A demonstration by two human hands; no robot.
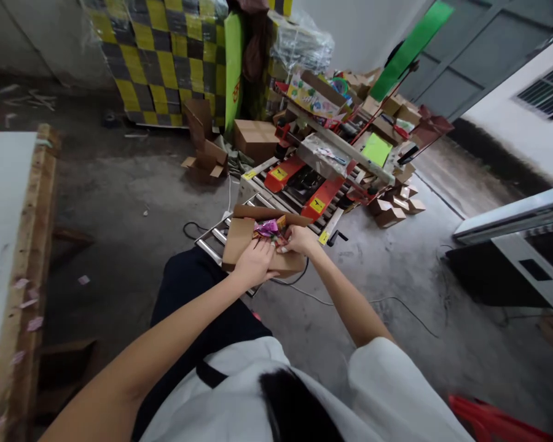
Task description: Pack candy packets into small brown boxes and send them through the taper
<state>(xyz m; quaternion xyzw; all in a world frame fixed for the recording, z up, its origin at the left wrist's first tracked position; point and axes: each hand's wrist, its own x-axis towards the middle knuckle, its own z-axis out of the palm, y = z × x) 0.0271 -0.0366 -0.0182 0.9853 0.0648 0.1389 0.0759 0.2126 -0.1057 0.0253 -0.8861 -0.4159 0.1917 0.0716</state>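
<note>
An open cardboard box (236,241) sits on the near end of a roller conveyor (207,248), its flaps folded outward. Inside it lie small shiny packets, among them a purple packet (268,228) and an orange one (281,222). My left hand (254,263) rests over the near side of the box, fingers stretched toward the packets and slightly apart. At the box's right end, my right hand (299,239) has its fingers curled inward over the contents. What those fingers pinch, if anything, is hidden.
Beyond the box stands a carton-sealing machine (317,212) with red side parts, cluttered on top. Several cartons (257,138) lie around it. A wood-edged table (41,202) is at left, a dark appliance (493,270) at right. A cable (322,301) crosses the floor.
</note>
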